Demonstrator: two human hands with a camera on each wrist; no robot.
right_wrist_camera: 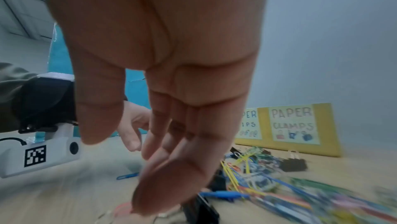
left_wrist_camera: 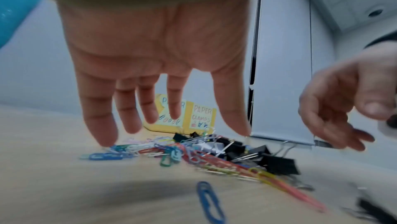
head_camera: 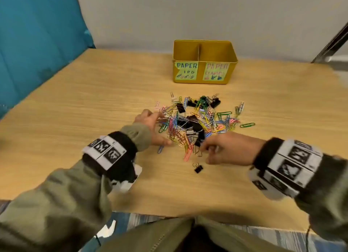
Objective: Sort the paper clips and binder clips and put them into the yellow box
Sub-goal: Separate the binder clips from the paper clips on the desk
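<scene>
A mixed pile (head_camera: pixel 197 119) of coloured paper clips and black binder clips lies mid-table. Behind it stands the yellow box (head_camera: pixel 204 62), split in two, labelled "paper clips" on the left and "paper clamps" on the right. My left hand (head_camera: pixel 160 128) hovers with straight, spread fingers (left_wrist_camera: pixel 101 125) over the pile's left edge and holds nothing. My right hand (head_camera: pixel 205 152) sits at the pile's near right side, its fingers (right_wrist_camera: pixel 163 176) extended downward, thumb apart, holding nothing. A black binder clip (right_wrist_camera: pixel 201 209) lies just under those fingertips.
One small black binder clip (head_camera: pixel 197 168) lies apart near the front edge, and a blue paper clip (head_camera: pixel 160 149) lies beside my left thumb. A teal chair (head_camera: pixel 37 44) stands at the far left. The wooden table (head_camera: pixel 75 101) ends just before my lap.
</scene>
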